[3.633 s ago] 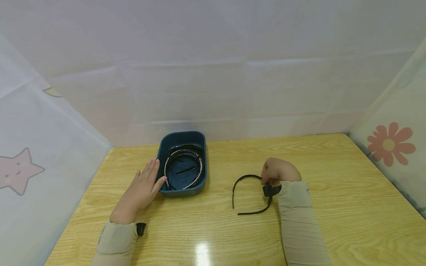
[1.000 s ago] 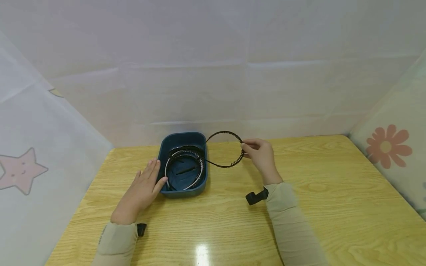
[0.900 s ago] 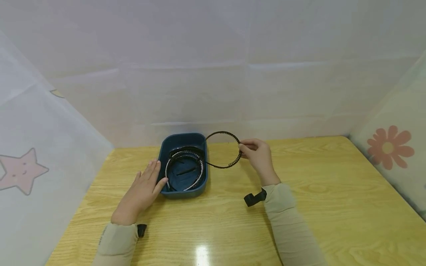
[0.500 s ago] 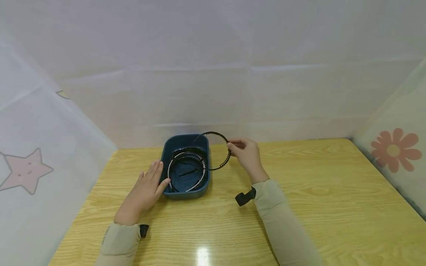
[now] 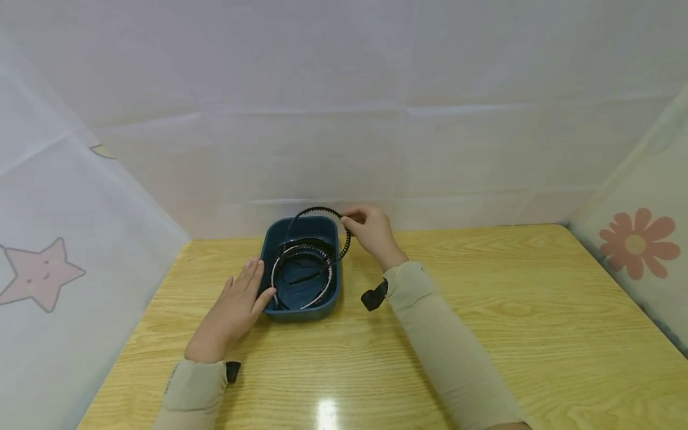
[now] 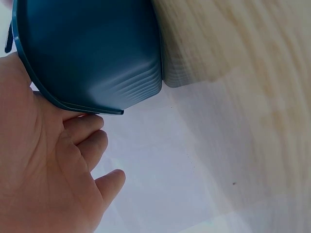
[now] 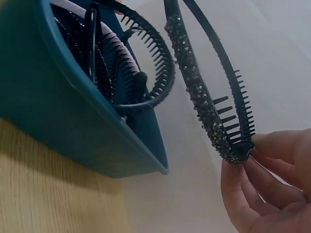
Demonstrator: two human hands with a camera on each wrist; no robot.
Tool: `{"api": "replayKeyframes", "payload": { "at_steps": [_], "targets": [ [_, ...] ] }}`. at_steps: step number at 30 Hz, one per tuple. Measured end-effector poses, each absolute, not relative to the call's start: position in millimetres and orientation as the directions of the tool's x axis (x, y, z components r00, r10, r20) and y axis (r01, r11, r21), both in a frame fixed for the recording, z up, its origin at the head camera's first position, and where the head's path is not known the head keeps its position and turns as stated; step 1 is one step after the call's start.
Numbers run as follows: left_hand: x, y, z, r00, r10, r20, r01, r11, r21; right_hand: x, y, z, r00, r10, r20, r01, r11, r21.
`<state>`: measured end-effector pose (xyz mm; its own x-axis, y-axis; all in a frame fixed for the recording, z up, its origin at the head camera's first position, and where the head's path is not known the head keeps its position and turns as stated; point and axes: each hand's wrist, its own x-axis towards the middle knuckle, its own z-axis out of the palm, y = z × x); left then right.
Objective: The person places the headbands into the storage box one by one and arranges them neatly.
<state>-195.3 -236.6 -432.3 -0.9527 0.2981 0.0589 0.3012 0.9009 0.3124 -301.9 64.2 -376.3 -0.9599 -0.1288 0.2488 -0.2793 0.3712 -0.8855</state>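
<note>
A black toothed headband (image 5: 321, 209) is pinched between the thumb and fingers of my right hand (image 5: 371, 234), above the right rim of a dark blue bin (image 5: 301, 315). In the right wrist view the held headband (image 7: 198, 94) shows a band of sparkling stones and a row of comb teeth. Other headbands, black and white, lie inside the bin; a white-edged headband (image 5: 272, 276) is uppermost. My left hand (image 5: 228, 313) rests with straight fingers against the bin's left side. The left wrist view shows these fingers (image 6: 87, 145) at the bin's rim (image 6: 53, 99).
The bin stands on a wood-grain table (image 5: 484, 310) near its back edge. A pale sheet (image 5: 344, 119) hangs behind it, with printed sheets at both sides. A black wrist camera (image 5: 374, 295) juts from the right sleeve.
My right hand picked the headband up from the table and carried it left to the bin. Over the last second the headband has moved further left over the bin. The left hand stays put.
</note>
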Motion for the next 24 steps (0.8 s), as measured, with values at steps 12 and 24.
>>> {"api": "replayKeyframes", "payload": {
  "at_steps": [12, 24],
  "targets": [
    [-195.0, -235.8, -431.8, -0.954, 0.295, 0.061, 0.298, 0.899, 0.32, -302.9, 35.0, -383.8, -0.956, -0.183, 0.231, -0.289, 0.424, -0.859],
    [-194.4, -236.4, -433.3, -0.954, 0.297, 0.051, 0.297, 0.899, 0.322, -303.3, 21.6, -394.2, -0.945, -0.217, 0.244, -0.322, 0.498, -0.805]
  ]
}}
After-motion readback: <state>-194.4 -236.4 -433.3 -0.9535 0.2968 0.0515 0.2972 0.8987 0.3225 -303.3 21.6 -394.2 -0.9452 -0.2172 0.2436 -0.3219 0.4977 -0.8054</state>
